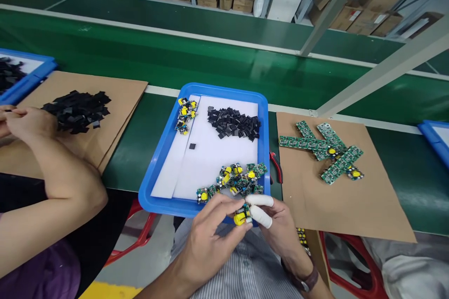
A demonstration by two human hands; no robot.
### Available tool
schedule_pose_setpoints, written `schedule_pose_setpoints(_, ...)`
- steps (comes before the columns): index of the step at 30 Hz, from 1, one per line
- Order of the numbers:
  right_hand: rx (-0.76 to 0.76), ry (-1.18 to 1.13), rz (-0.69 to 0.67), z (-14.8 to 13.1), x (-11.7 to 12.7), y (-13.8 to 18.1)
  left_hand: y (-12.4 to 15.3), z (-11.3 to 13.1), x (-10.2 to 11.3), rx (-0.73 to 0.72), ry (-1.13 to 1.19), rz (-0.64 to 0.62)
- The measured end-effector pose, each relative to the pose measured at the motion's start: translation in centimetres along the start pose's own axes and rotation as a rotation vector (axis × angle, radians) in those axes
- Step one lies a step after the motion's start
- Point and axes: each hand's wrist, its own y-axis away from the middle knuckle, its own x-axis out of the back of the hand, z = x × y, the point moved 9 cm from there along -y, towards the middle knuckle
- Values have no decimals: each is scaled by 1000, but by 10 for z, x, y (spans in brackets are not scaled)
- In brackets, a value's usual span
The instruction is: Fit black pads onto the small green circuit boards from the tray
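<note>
Just over the near edge of the blue tray (154, 203), my left hand (213, 238) pinches a small circuit board (242, 216) with a yellow component. My right hand (280, 231), two fingers in white finger cots, closes on the same board from the right. Close beyond my hands lies a heap of similar small boards (229, 180) with yellow parts. A pile of black rectangular pieces (233, 123) is at the tray's far right, and a single black piece (192, 146) lies apart on the white liner. More yellow-topped boards (185, 114) stand along the far left edge.
Right of the tray are red-handled pliers (276, 167) and a cardboard sheet (336, 205) bearing green board strips (342, 164). At left, a co-worker's arm (63, 168) reaches beside a black pile (82, 110) on cardboard. A metal post (379, 67) slants over the right side.
</note>
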Motion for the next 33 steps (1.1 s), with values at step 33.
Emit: schedule_pose_setpoints(33,592,472,-99,-61,-45,21,21,-10,5,-114,-186,112)
